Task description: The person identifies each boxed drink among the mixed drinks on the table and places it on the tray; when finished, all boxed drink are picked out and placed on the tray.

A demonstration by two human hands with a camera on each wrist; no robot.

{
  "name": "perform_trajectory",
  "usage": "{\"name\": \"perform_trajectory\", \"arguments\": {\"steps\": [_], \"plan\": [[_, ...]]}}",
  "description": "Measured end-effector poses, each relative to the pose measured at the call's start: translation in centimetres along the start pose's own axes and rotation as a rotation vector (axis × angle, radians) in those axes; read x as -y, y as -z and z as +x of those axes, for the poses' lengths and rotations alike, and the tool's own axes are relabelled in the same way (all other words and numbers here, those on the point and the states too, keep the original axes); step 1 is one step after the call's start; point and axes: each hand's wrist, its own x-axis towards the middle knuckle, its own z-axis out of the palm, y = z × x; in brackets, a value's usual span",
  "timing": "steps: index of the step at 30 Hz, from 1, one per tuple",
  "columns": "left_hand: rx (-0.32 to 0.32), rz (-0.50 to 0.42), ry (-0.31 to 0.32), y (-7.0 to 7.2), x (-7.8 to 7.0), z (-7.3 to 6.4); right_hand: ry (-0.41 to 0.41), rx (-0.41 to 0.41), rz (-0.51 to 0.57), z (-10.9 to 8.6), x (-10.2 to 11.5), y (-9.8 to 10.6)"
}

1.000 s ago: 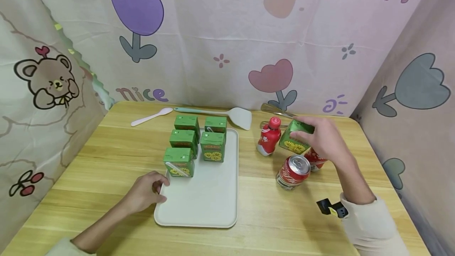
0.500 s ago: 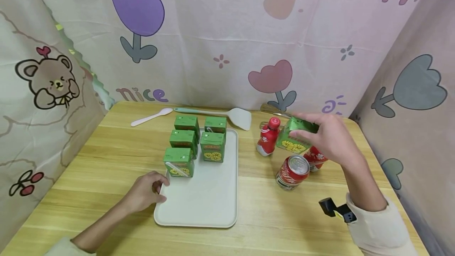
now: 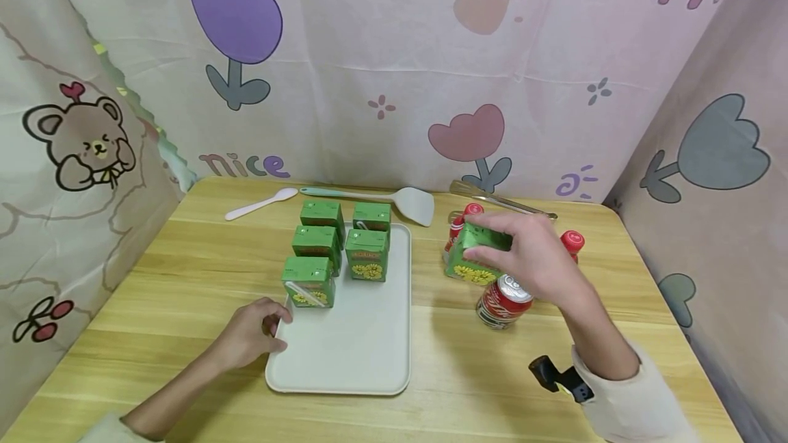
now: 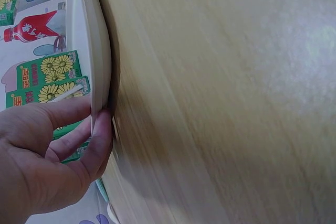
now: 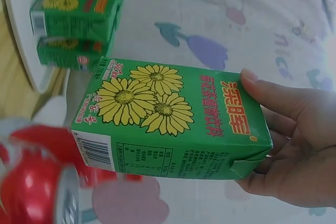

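My right hand point(image 3: 532, 251) grips a green drink carton point(image 5: 173, 121) with yellow flowers by its top end, thumb on one side and fingers on the other. In the head view the carton overlaps a red bottle point(image 3: 454, 232) behind it, and a red soda can point(image 3: 503, 303) stands just in front. My left hand point(image 3: 249, 333) pinches the left rim of a white tray point(image 4: 100, 40) between thumb and fingers. Several matching green cartons point(image 3: 367, 255) stand upright in two rows on the tray's far half.
Along the table's back edge lie a pink spoon point(image 3: 261, 204), a white spatula point(image 3: 415, 205) and a metal-handled utensil point(image 3: 505, 200). Another red-capped bottle point(image 3: 572, 243) stands right of the right hand, partly hidden. Printed cloth point(image 3: 345, 122) hangs around the table.
My right hand has carried the carton to the left and nearer to me, past the red bottle's front. More of the right-hand bottle's cap shows. The left hand and tray stay put.
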Motion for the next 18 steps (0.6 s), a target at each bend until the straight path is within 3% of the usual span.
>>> {"name": "perform_trajectory", "arguments": {"steps": [18], "plan": [[-0.001,0.005,-0.004,0.0,0.1,0.0,0.081,0.09,0.112,2.0,1.9,-8.0]]}}
